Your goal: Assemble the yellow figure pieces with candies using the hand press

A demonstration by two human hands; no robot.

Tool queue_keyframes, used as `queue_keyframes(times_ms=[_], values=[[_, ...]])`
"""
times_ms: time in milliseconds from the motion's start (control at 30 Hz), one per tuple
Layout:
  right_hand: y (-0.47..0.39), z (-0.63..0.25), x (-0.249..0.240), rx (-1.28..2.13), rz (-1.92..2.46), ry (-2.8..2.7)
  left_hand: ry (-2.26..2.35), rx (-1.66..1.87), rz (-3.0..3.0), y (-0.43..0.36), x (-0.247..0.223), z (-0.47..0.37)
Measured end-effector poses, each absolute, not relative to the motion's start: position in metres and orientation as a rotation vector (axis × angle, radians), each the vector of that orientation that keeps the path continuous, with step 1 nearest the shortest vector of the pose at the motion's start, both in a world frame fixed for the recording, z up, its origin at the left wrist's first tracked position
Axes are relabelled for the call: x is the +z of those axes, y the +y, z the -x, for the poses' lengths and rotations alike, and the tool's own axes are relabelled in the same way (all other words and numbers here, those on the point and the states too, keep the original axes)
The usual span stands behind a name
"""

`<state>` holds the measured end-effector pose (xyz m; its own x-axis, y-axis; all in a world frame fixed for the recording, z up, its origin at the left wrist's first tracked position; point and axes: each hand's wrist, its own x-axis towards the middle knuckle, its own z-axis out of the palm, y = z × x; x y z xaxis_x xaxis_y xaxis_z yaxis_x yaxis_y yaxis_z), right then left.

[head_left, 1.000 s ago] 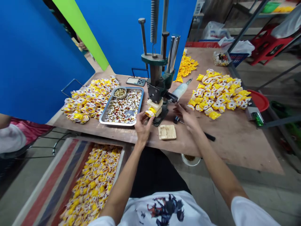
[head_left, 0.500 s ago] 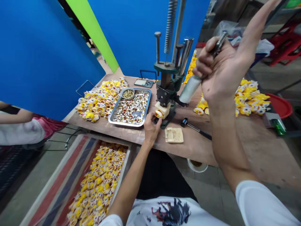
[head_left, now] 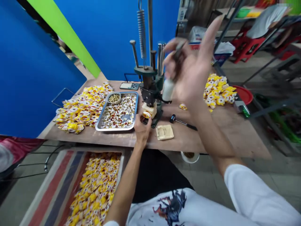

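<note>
My left hand [head_left: 141, 130] pinches a small yellow-and-white plastic piece [head_left: 147, 115] against a cream block [head_left: 150, 109] under the head of a hand press [head_left: 147, 86]. My right hand [head_left: 188, 77], smeared by motion, is raised on the right of the press. Its fingers curl round the dark metal press lever [head_left: 178, 58], while the thumb points up. Below the fingers shows the lever's pale grey sleeve [head_left: 167, 90]. A second cream block [head_left: 164, 132] lies on the table in front of the press, and a small black-headed hammer [head_left: 173, 118] is to its right.
Left of the press stands a metal tray [head_left: 117, 129] of small white-and-brown parts, with a bowl [head_left: 113, 98] of brass-coloured pieces. Yellow-and-white piles [head_left: 82, 106] lie on both sides. A phone [head_left: 129, 86] rests behind. Below left is a filled, striped-lined bin [head_left: 58, 188].
The view has swung right, so the table sits further left. My right hand has come slightly closer to the press with the lever. My left hand stays at the block with the plastic piece.
</note>
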<state>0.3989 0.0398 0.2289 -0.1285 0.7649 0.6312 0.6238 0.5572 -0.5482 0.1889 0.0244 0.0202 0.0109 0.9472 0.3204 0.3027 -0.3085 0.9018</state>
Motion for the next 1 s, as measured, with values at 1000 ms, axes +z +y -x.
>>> queue_keyframes(times_ms=[1000], values=[[-0.095, -0.424, 0.023, 0.610, 1.460, -1.613, 1.178, 0.690, -1.323, 0.013, 0.044, -0.148]])
